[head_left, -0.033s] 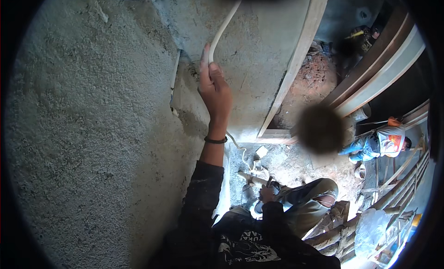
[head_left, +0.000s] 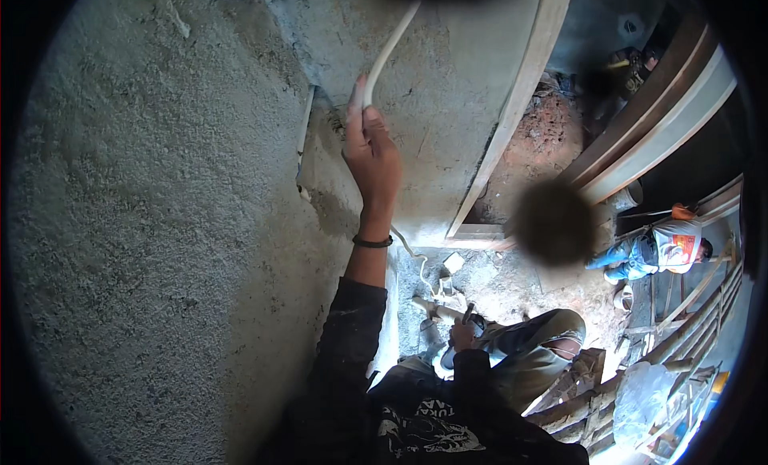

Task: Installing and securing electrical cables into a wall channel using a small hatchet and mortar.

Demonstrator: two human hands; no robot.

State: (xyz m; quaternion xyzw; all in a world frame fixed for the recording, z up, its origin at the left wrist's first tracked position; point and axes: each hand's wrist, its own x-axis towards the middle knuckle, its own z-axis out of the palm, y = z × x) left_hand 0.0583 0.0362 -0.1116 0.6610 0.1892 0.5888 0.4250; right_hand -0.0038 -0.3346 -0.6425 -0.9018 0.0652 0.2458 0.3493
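Note:
Raised against the grey wall, my left hand (head_left: 373,151) is closed round a pale flexible cable (head_left: 392,49). Thumb and index finger lie along it. Above the hand the cable curves up to the right, where a dark blur hides its top. Below the wrist, a pale length hangs down to the floor. My right hand (head_left: 462,335) is low, near my bent knee, its fingers wrapped round a dark hand tool (head_left: 469,311). Only one end of the tool shows, so its kind is unclear. Left of my raised hand, a pale conduit (head_left: 306,121) sits in a groove in the wall.
Rough plaster wall (head_left: 160,225) fills the left side. A wooden door frame (head_left: 512,105) stands right of the cable. Another person (head_left: 668,245) is at the far right, near wooden poles (head_left: 680,337). A bucket (head_left: 623,297) and a small white box (head_left: 454,262) are on the floor.

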